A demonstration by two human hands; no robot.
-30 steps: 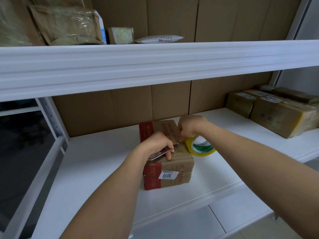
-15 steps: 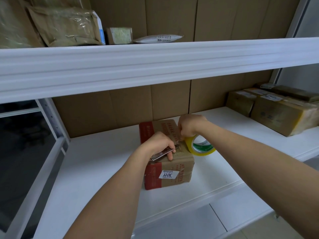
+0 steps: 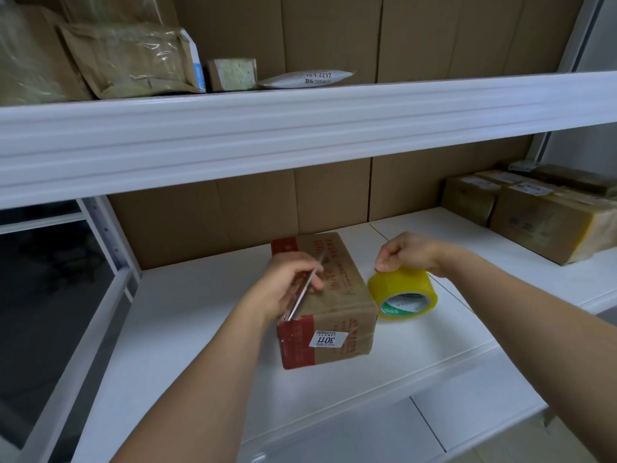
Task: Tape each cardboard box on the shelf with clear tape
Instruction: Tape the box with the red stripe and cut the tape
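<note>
A small brown cardboard box (image 3: pixel 337 305) with red bands and a white "3011" label sits on the white middle shelf (image 3: pixel 207 329). My left hand (image 3: pixel 287 282) rests on the box's left top edge and grips a slim metal utility knife (image 3: pixel 305 289), its blade end pointing away across the lid. A yellowish roll of clear tape (image 3: pixel 402 292) stands on the shelf just right of the box. My right hand (image 3: pixel 407 252) pinches the roll at its top edge.
Several taped brown boxes (image 3: pixel 547 218) are stacked at the shelf's right end. The upper shelf (image 3: pixel 300 125) overhangs close above and carries padded parcels (image 3: pixel 133 58) and a white mailer (image 3: pixel 307 78). Cardboard sheets line the back wall. A lower white shelf shows below.
My right hand has moved right, away from the box top, taking the tape roll with it. My left hand has turned the knife from crosswise to pointing away along the lid.
</note>
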